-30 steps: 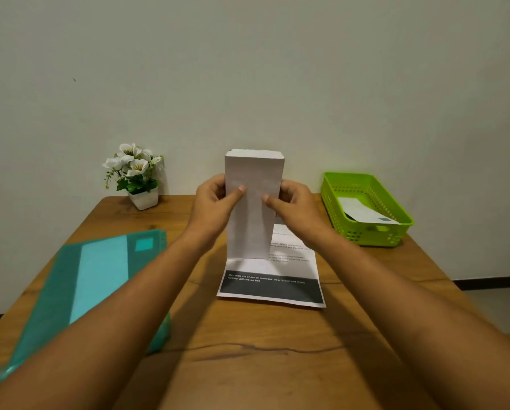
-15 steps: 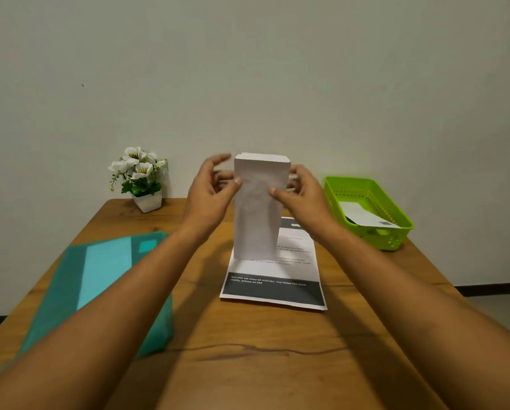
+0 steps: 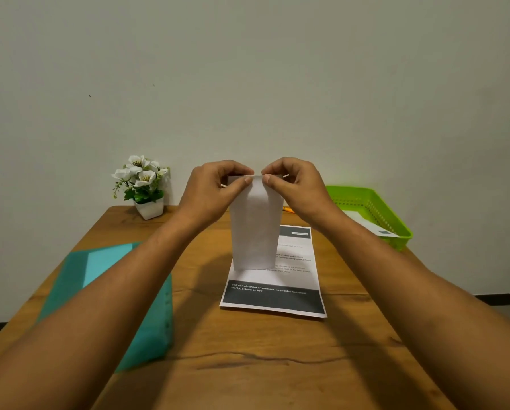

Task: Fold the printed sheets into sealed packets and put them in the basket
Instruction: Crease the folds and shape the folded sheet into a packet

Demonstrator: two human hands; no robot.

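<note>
Both of your hands have climbed from the sides of the folded sheet (image 3: 253,226) to its top edge, and that changes what you are doing with it: half a second back your left hand (image 3: 210,192) was opened loosely beside the paper and your right hand (image 3: 295,187) steadied it at mid-height, whereas now the fingers (image 3: 245,180) of each hand are pinched narrow on the upper rim, thumb tips almost meeting at the centre. You hold the sheet upright in the air above the tabletop (image 3: 247,350), its lower edge hanging just over the flat printed sheet (image 3: 277,288) that lies waiting beneath. I read this as the start of the closing fold: you look set to turn the top edge over and crease it shut, so this packet is shaped but not yet sealed. Whether the rim is already bent I cannot tell, since your fingers cover it. Off to your right the green basket (image 3: 369,202) already has one white packet (image 3: 375,229) lying in it, so at least one is done, one is in hand, and one sheet remains unfolded. Keep the pinch even across the rim, or the crease may run crooked. On your left the teal folder (image 3: 147,321) and the flower pot (image 3: 148,208) sit well clear of the work.
</note>
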